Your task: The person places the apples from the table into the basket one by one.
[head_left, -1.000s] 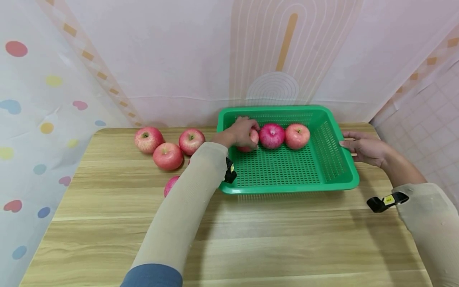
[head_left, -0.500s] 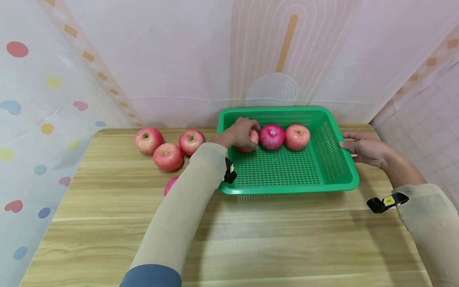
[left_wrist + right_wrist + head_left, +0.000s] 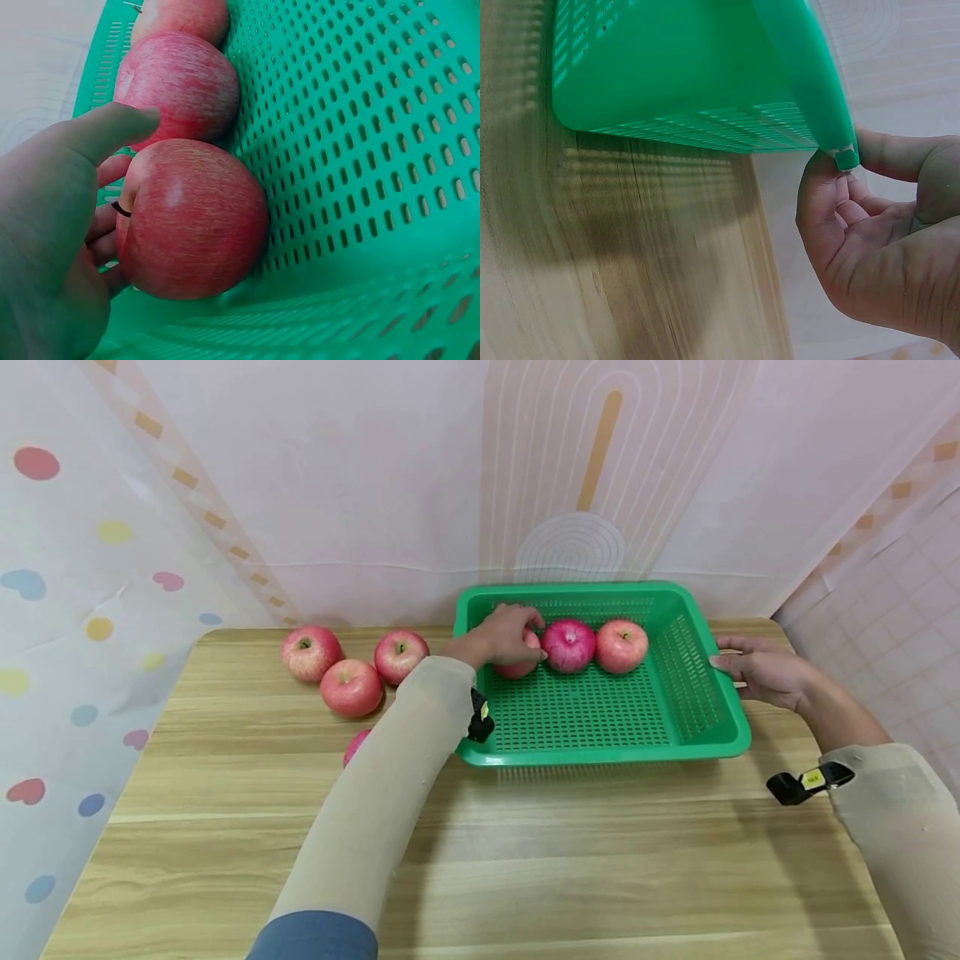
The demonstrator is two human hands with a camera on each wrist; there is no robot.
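Left hand's (image 3: 504, 637) grip wide around apple (image 3: 196, 221); right hand (image 3: 774, 675) pinches basket rim (image 3: 600, 754); stray thumb (image 3: 120, 126) could bump neighbouring apple (image 3: 184, 82) loose.

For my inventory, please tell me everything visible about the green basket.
The green basket is rectangular and open-topped, apparently plastic, with a broad rim, perforated floor and slotted walls. It sits upright on the wooden table, near the patterned backdrop. Three apples lie in a row along its far side. The right hand pinches its right rim; the left hand is inside, its sleeve hiding part of the left rim.
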